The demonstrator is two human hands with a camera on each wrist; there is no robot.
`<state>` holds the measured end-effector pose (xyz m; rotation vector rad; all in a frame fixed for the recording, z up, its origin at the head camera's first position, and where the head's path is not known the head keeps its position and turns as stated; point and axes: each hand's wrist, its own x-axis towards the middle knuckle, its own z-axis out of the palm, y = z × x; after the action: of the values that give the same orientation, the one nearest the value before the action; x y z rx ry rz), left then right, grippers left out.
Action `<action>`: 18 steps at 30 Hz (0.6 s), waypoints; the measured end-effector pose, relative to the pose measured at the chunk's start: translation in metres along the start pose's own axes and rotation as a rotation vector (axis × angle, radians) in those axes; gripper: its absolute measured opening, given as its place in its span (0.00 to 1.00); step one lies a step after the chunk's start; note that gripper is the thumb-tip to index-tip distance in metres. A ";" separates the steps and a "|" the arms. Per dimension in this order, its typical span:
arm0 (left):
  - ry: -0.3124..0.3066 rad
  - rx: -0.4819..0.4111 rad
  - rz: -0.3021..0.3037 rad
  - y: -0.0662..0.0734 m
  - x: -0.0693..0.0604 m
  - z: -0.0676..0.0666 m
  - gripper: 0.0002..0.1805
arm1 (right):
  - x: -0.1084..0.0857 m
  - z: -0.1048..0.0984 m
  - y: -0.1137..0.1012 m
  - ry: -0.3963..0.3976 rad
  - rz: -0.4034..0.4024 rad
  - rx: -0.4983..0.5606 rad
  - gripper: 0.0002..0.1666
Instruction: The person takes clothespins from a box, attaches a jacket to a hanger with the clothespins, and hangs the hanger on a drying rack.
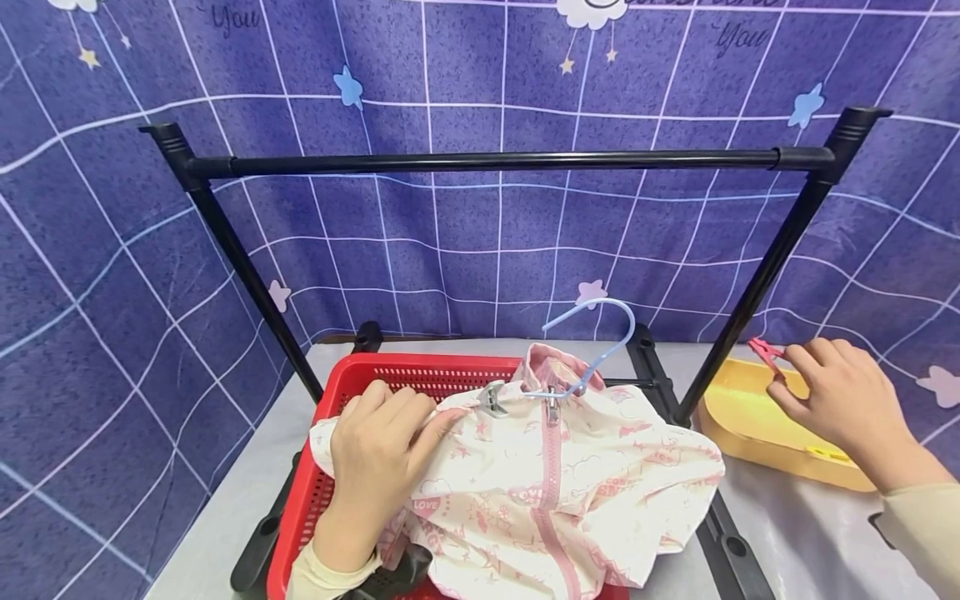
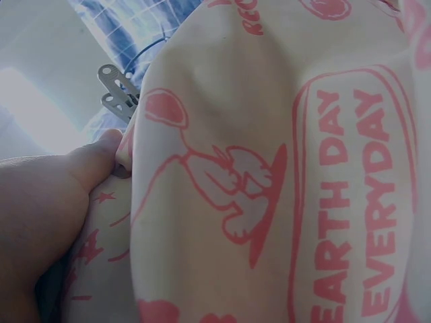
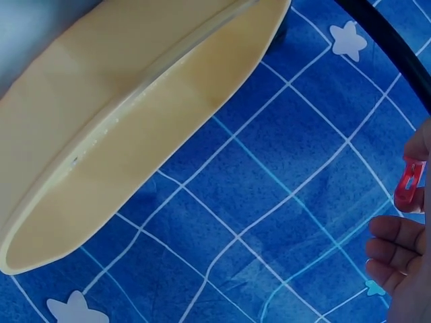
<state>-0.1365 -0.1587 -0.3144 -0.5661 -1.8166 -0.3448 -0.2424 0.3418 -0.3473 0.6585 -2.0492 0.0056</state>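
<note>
A white zip jacket (image 1: pixel 495 492) with pink prints lies over the red basket, a blue hanger (image 1: pixel 628 327) sticking out at its collar. My left hand (image 1: pixel 378 467) grips the jacket at the shoulder on the left. Beside its thumb a grey clothespin (image 1: pixel 492 399) is clipped near the collar; the left wrist view also shows this grey clothespin (image 2: pixel 120 93). Off to the right, my right hand (image 1: pixel 843 400) pinches a red clothespin (image 1: pixel 765 352) above the yellow container. In the right wrist view the red clothespin (image 3: pixel 409 180) sits between thumb and finger.
A black rack with a horizontal bar (image 1: pixel 495 162) spans above the red basket (image 1: pixel 300 517). The yellow container (image 1: pixel 772 457) stands outside the right post, with a yellow clothespin (image 1: pixel 827 454) at its front. Behind hangs a blue gridded curtain (image 1: pixel 465 225).
</note>
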 end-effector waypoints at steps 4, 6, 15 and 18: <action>0.000 0.004 0.000 0.000 0.000 0.000 0.27 | 0.002 -0.002 -0.001 0.026 0.001 -0.005 0.30; 0.000 0.006 0.001 0.000 -0.001 0.000 0.27 | 0.004 -0.003 -0.002 0.049 -0.001 -0.007 0.29; 0.002 0.004 0.005 0.000 0.000 0.000 0.28 | 0.010 -0.010 -0.010 0.100 0.000 0.006 0.30; 0.001 0.003 0.004 0.000 0.000 -0.001 0.28 | 0.012 -0.013 -0.012 0.099 -0.005 0.000 0.28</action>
<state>-0.1361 -0.1589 -0.3138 -0.5669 -1.8145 -0.3398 -0.2313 0.3298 -0.3335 0.6512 -1.9520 0.0345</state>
